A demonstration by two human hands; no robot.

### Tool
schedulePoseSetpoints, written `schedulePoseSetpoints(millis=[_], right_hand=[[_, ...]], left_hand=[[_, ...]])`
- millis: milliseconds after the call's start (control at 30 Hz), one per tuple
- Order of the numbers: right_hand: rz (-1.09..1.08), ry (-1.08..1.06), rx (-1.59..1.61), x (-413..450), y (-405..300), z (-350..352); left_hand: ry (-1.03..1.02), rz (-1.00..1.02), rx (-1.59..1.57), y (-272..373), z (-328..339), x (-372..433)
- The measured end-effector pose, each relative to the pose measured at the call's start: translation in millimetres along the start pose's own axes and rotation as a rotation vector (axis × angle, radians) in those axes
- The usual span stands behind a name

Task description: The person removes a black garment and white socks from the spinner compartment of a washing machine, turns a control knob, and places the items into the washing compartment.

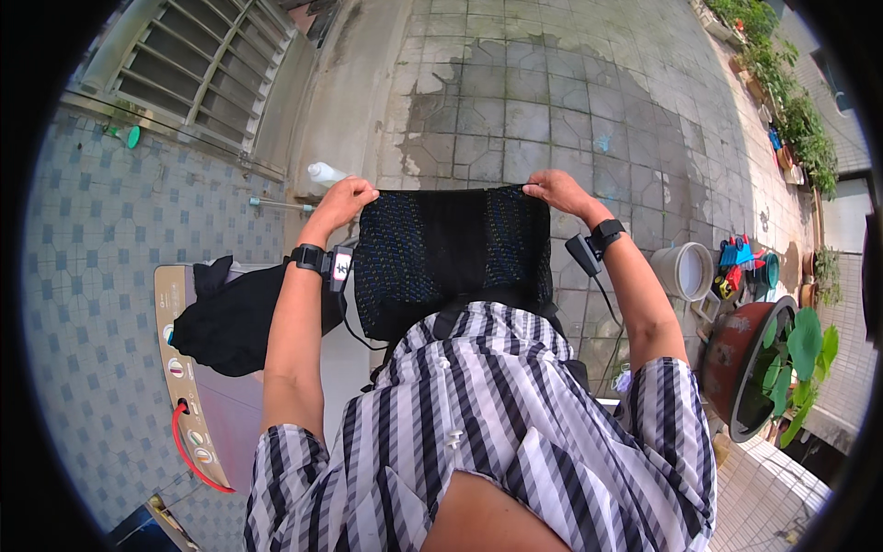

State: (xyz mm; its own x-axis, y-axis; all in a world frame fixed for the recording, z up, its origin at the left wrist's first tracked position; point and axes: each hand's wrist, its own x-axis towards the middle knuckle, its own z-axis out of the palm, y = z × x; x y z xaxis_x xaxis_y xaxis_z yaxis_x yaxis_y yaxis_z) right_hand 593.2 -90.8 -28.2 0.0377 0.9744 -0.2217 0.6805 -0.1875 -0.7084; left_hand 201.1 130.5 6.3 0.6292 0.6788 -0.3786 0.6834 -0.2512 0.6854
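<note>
Both hands hold up a dark cloth item (pixel 459 241), black in the middle with blue and yellow flecked bands at the sides. My left hand (pixel 347 201) pinches its upper left corner, and my right hand (pixel 557 193) pinches the upper right one. The top edge is stretched nearly straight between them. Its lower part hangs down in front of my striped shirt. Left of my left forearm, a black garment (pixel 234 321) lies bunched on the top of a washing machine (pixel 227 421) with dials and a red hose.
A white plastic bottle (pixel 325 174) stands beyond my left hand, near a barred window (pixel 200 62). To the right are a pale bucket (pixel 683 271), colourful plastic toys (pixel 735 265) and a large brown pot (pixel 738 366) with leafy plants. The tiled floor (pixel 524 103) has wet patches.
</note>
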Motion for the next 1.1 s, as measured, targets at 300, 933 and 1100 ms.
schedulePoseSetpoints(millis=[300, 933, 1100], right_hand=[[-0.588, 0.446, -0.36, -21.8, -157.8, -164.2], [0.149, -0.072, -0.157, -17.7, 24.2, 71.3], [-0.07, 0.068, -0.124, 35.6, -31.1, -4.2]], left_hand=[[0.275, 0.418, 0.265, 166.7, -134.4, -95.4], [0.002, -0.009, 0.064, -79.3, 67.6, -14.2], [0.212, 0.122, 0.009, -26.9, -9.2, -15.8]])
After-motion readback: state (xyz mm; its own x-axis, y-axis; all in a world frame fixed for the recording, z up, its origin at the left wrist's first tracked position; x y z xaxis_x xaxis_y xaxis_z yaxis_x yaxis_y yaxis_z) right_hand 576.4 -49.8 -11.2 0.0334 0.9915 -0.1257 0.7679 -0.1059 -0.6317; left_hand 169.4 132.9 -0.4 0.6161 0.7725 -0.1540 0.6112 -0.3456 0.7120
